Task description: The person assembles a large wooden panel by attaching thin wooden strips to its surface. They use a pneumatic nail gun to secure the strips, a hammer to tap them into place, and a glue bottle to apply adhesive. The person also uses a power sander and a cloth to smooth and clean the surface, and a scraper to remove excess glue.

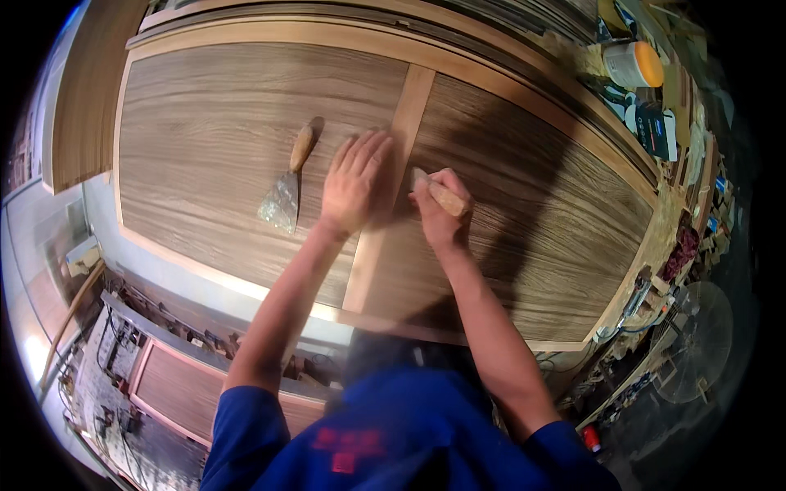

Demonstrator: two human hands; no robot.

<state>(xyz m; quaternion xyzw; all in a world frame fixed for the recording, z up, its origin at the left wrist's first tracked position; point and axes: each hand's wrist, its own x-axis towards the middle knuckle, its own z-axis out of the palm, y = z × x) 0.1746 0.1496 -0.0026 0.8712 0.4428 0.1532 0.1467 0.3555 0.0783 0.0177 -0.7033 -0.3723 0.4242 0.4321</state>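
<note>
A large framed wood panel (205,98) with grey-brown grain lies before me, its paler crossbar (413,98) running between two fields. On the left field, beside the crossbar, my left hand (356,176) rests flat with its fingers stretched out. Just right of the crossbar, my right hand (442,209) is closed around the wooden handle of a putty knife (449,199). Its blade points up and left toward the crossbar, partly covered by my fingers. Left of my left hand lies a second, wider putty knife (281,200), its blade smeared and its handle pointing away.
Behind the panel lie long wood strips (524,57). A white tub with an orange lid (634,65) and boxes crowd the far right. Hand tools (639,299) lie off the right edge, near a round fan guard (696,344). Another framed panel (176,385) is lower left.
</note>
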